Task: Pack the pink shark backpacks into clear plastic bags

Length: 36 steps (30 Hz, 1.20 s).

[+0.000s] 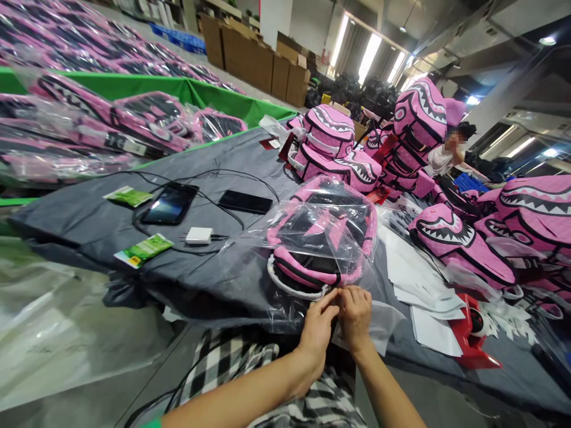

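A pink and black backpack (pixel 285 235) lies inside a clear plastic bag (pixel 250 249) on the grey-covered table, its light strap loop curving toward me. At the near edge of the backpack, my left hand (pixel 317 324) pinches the plastic with its fingers closed. Close beside it my right hand (pixel 355 312) also has its fingers closed on the plastic, fingertips nearly touching the left ones. What exactly lies between the fingertips is partly hidden. Loose clear film spreads to both sides of the hands.
Left on the table (pixel 89 220) are a tablet (pixel 172 204), a phone (pixel 245 202), a white charger (pixel 198 236), cables and green packets (pixel 143 250). Pink backpacks (pixel 330 131) pile up behind. On the right lie white sheets (pixel 414 279) and a red tape dispenser (pixel 473 339). Another person works farther back.
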### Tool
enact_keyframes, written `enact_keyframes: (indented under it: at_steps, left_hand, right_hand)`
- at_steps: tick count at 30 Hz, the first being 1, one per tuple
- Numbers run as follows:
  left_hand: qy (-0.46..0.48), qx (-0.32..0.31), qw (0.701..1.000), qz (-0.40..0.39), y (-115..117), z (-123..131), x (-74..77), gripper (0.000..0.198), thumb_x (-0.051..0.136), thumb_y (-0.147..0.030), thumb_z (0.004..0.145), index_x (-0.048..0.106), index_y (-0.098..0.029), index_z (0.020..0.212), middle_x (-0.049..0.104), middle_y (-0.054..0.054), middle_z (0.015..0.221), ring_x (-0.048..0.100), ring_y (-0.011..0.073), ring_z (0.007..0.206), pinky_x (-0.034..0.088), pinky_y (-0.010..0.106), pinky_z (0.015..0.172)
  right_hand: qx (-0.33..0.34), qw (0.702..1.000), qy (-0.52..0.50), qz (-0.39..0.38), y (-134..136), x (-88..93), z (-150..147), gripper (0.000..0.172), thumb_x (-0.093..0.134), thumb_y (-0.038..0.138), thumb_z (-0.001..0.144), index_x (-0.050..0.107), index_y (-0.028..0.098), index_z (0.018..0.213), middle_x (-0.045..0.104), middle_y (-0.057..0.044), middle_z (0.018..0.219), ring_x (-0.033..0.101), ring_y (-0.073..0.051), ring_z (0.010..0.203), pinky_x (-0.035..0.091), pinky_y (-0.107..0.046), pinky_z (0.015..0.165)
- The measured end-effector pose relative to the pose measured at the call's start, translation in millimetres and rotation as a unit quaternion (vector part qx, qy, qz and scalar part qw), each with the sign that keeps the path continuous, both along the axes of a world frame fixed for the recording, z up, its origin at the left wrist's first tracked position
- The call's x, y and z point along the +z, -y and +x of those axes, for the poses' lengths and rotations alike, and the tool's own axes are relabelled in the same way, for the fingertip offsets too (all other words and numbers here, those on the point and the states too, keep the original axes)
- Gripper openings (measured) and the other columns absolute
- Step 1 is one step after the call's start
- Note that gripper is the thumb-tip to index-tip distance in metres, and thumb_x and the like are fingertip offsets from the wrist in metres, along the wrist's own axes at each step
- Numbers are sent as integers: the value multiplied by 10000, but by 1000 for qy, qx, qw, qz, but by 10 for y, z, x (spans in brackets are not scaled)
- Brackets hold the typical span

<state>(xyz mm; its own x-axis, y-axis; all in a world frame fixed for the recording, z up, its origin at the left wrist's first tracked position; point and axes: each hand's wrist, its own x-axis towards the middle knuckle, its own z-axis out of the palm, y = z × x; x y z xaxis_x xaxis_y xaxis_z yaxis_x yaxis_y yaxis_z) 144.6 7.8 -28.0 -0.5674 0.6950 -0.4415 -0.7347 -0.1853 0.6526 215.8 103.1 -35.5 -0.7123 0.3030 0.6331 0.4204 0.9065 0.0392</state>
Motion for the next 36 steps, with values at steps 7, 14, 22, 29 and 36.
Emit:
enact_keyframes:
  at_steps: [7,14,22,29,36]
  left_hand:
    - [110,26,992,55,-182,53,-254,220,817,-256,644,757,-156,830,777,94,966,678,247,1036,478,368,1008]
    - [130,30,986,104,-397,58,-431,487,938,-409,552,745,-161,924,769,86,1048,656,256,1143,389,399,1137]
    - [83,7,988,128,-314,28,-450,535,968,-400,524,747,-191,964,778,64,1058,673,259,1119,383,441,1142]
    - [60,-2,993,105,-322,-14,-437,567,955,-428,539,726,-174,992,771,83,1065,701,260,1076,446,442,1098]
    - [34,-57,998,-22,-179,-38,-461,658,951,-526,439,741,-160,944,778,89,1014,689,304,1112,438,474,1130]
  right_hand:
    - [-10,966,-31,-257,-48,104,40,228,518,294,981,634,197,811,687,-16,771,618,-175,748,386,-300,738]
    - [-21,818,-85,-568,-167,194,22,310,654,476,787,625,182,690,604,12,636,502,-141,589,390,-254,586]
    - [1,803,-58,-594,-301,224,23,251,689,415,737,682,173,671,640,9,641,521,-141,615,420,-264,638]
    - [40,829,61,-555,-357,554,73,223,679,346,775,767,159,860,760,-45,807,662,-194,728,490,-286,676]
    - [-198,858,-165,-445,-818,713,1221,523,600,680,825,702,168,782,700,-52,662,579,-153,495,456,-262,495]
